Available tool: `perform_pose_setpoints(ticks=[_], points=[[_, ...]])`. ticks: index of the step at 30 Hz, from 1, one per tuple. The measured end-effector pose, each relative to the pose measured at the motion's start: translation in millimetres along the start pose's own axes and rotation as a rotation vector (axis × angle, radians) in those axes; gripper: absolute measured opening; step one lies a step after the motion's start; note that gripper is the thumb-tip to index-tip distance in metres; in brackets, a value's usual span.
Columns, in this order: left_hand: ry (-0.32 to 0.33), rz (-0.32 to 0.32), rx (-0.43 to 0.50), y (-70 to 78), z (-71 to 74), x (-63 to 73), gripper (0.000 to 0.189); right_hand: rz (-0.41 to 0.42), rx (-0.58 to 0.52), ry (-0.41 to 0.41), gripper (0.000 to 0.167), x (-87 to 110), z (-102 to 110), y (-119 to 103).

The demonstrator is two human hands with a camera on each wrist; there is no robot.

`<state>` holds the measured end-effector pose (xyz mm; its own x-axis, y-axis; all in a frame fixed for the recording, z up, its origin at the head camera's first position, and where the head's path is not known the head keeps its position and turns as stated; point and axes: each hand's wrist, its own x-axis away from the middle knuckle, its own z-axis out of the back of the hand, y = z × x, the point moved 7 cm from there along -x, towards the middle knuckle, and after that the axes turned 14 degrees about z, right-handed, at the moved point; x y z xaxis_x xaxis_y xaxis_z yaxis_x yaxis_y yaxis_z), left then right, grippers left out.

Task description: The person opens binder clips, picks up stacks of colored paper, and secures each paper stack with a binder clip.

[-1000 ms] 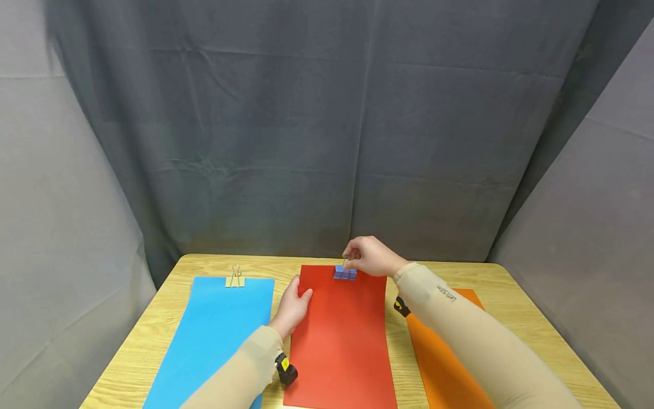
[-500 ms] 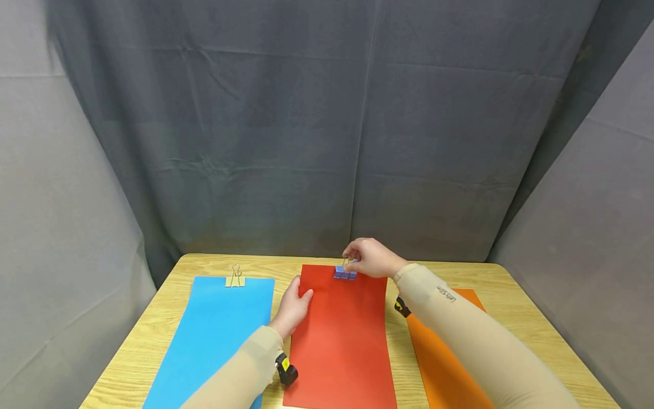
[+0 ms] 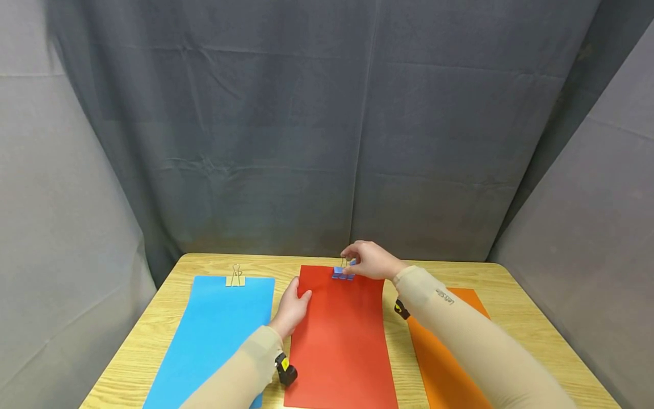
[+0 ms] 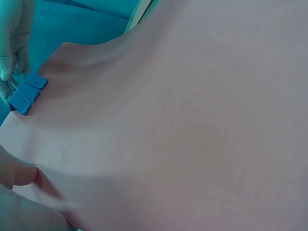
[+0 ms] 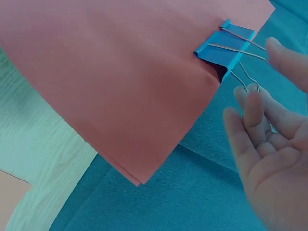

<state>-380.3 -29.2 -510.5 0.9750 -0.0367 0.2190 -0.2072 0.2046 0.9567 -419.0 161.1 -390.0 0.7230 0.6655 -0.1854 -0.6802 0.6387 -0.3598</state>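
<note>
Red paper [image 3: 339, 341] lies in the middle of the table, its far end raised; at the corner in the right wrist view a second edge shows, so it is more than one sheet. A blue binder clip [image 3: 342, 273] straddles its far edge. My right hand [image 3: 372, 260] pinches the clip's wire handles, thumb on one and fingers at the other, as the right wrist view of the clip [image 5: 226, 45] shows. With the thumb on top, my left hand [image 3: 291, 309] grips the paper's left edge near the far corner; its fingers beneath are hidden.
To the left lies blue paper [image 3: 219, 329] with a yellow binder clip [image 3: 235, 281] on its far edge. Orange paper [image 3: 444, 352] lies to the right, partly under my right forearm. Grey cloth [image 3: 327, 142] hangs behind the wooden table [image 3: 511, 307].
My right hand has shifted slightly left and down with the blue binder clip, and the red paper's far edge has moved left a little. The left hand stays nearly where it was.
</note>
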Motion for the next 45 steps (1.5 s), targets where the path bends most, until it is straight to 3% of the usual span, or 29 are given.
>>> perform_pose_setpoints(ticks=[26, 31, 39, 45], points=[[0.031, 0.032, -0.018, -4.7, 3.4, 0.9, 0.047, -0.035, -0.037, 0.001, 0.048, -1.9, -11, 4], [0.054, 0.044, -0.040, -7.1, 4.0, 2.6, 0.054, -0.070, -0.064, 0.002, 0.050, -1.5, -19, 10], [0.080, 0.078, -0.108, -10.5, 2.3, 4.2, 0.039, -0.128, -0.115, 0.018, 0.048, 0.4, -32, 16], [0.117, 0.124, -0.167, -13.4, 1.6, 8.1, 0.050, -0.150, -0.135, 0.019, 0.045, 0.4, -44, 23]])
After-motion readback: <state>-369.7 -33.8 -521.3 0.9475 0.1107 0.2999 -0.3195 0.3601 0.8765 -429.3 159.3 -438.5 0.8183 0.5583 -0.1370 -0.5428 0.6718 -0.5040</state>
